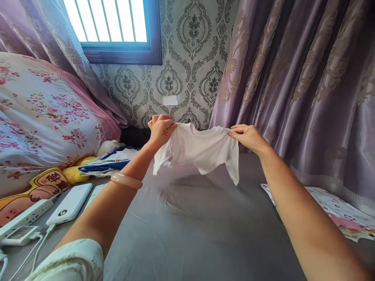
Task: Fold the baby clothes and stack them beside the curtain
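And here's the small white shirt (199, 146), up above the gray sheet (199, 238), left hand (161, 130) pinching one shoulder, right hand (247, 137) pinching the other! Looks light, soft, floppy, hardly fragile; both shoulder corners seem the surest hold to keep it spread.

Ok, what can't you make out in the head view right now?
White shirt, far side: head view, hidden by its near side.
Pale slab: head view, partly behind the left forearm.
Power strip, one end: head view, cut by left edge.
Outside the window: head view, glare.
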`<state>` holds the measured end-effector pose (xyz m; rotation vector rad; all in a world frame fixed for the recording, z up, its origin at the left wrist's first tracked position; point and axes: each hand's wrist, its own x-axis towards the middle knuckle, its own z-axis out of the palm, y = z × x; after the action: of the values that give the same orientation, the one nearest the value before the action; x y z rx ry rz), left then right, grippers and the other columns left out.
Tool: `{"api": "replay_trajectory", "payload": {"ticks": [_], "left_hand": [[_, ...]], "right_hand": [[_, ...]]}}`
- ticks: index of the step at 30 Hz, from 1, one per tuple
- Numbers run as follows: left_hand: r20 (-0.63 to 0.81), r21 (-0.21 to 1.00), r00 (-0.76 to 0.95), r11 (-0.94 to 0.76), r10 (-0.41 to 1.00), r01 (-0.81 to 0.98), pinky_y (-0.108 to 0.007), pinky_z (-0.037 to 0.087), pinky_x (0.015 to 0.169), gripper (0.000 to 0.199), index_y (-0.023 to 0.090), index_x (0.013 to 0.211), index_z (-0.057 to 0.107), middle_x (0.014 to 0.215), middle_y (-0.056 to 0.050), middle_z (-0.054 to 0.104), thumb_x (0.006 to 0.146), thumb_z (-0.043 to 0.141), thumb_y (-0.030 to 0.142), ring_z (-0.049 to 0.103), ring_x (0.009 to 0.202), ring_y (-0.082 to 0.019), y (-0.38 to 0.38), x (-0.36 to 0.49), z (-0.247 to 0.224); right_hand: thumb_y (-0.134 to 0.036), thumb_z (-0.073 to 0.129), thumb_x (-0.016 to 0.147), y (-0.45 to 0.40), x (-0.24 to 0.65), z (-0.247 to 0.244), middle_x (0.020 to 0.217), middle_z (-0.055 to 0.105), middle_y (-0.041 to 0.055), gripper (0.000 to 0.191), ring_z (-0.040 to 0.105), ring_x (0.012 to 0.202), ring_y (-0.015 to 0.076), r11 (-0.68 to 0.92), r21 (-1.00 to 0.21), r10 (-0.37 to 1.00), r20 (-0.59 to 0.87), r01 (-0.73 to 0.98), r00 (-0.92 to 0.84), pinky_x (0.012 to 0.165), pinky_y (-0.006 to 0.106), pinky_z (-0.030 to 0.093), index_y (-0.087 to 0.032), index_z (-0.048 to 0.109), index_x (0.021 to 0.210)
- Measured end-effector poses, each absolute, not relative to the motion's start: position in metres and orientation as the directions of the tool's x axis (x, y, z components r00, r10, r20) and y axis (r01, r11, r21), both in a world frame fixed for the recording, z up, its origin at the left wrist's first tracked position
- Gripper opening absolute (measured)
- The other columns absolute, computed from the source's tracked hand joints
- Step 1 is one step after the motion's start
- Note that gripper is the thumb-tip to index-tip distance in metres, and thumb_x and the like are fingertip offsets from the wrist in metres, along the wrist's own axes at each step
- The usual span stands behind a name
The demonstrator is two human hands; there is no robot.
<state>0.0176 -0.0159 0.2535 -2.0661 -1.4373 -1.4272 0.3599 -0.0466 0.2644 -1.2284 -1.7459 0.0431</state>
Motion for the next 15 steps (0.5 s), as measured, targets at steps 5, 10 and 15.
{"api": "replay_trajectory", "payload": {"ticks": [5,10,15], "left_hand": [[0.824,0.325,-0.022,-0.44,0.566,0.837,-0.049,0.03,0.096,0.02,0.03,0.089,0.074,0.115,-0.005,0.061,0.089,0.056,0.04,0.041,0.115,-0.03,-0.015,0.017,0.247],[0.89,0.263,-0.026,-0.467,0.455,0.845,-0.049,0.026,0.1,0.026,0.03,0.097,0.073,0.126,-0.005,0.056,0.093,0.05,0.041,0.037,0.121,-0.031,-0.021,0.019,0.257],[0.831,0.231,0.082,-0.475,0.55,0.849,-0.048,0.029,0.097,0.022,0.03,0.088,0.075,0.114,-0.005,0.063,0.09,0.055,0.04,0.042,0.115,-0.03,-0.007,0.018,0.237]], "right_hand": [[-0.055,0.069,0.074,-0.036,0.364,0.255,0.095,0.072,0.0039,0.032,0.066,0.096,0.0256,0.496,-0.493,0.699,0.715,0.714,0.008,0.094,0.042,0.048,-0.024,0.077,0.074],[-0.052,0.062,0.084,-0.041,0.36,0.266,0.106,0.071,0.0067,0.032,0.063,0.103,0.0251,0.557,-0.417,0.523,0.848,0.719,0.086,0.096,0.042,0.046,-0.024,0.078,0.088],[-0.053,0.066,0.079,-0.035,0.363,0.253,0.107,0.07,0.0064,0.03,0.064,0.097,0.0249,0.452,-0.4,0.679,0.734,0.797,-0.016,0.092,0.044,0.047,-0.026,0.079,0.079]]}}
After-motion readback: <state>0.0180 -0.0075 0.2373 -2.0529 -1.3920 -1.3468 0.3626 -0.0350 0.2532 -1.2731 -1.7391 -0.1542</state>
